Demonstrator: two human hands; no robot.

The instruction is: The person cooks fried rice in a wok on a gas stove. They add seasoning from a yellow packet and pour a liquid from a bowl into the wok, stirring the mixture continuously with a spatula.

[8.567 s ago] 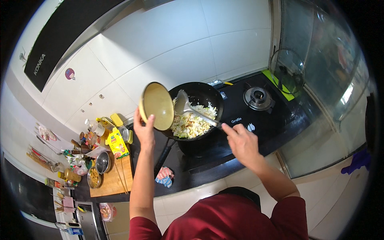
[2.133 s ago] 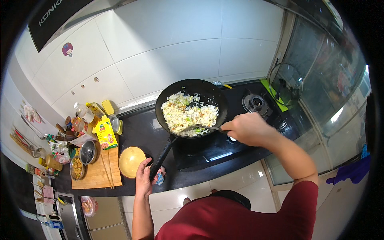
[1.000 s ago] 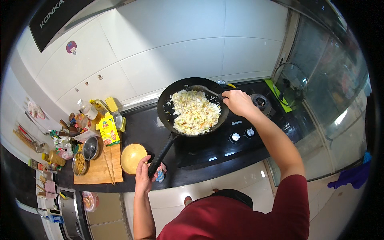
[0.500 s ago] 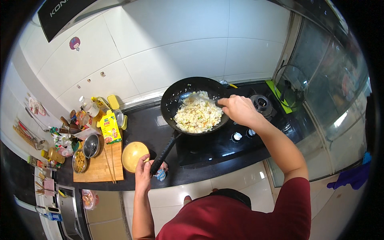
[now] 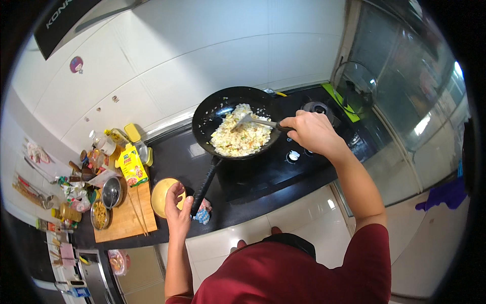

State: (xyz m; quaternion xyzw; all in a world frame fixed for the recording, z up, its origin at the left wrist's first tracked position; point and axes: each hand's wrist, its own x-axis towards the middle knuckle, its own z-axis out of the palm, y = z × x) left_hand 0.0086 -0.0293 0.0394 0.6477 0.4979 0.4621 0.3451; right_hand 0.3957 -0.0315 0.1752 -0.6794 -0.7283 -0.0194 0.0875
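Note:
A black wok (image 5: 202, 129) on the stove holds fried rice (image 5: 243, 139) with bits of egg and green. My right hand (image 5: 313, 131) is closed around the dark handle of a spatula (image 5: 260, 121), whose metal blade rests in the rice. Just left of the end of the wok's long black handle (image 5: 204, 187), my left hand (image 5: 178, 206) has its thumb and fingers apart and holds nothing. Behind its fingers stands a yellow bowl (image 5: 161, 195), partly covered by them. A blue and pink cloth (image 5: 203, 213) lies beside the handle's end.
A wooden cutting board (image 5: 119, 220) at the left bears chopsticks (image 5: 137, 210), a metal bowl (image 5: 112, 192) and a yellow packet (image 5: 132, 166). Bottles (image 5: 104, 144) crowd behind it. A glass lid (image 5: 354, 86) leans at the back right, near a second burner (image 5: 316, 108).
The spatula's blade has turned and now shows plainly in the rice. My left hand's fingers have spread beside the wok handle. The whole view has shifted a little.

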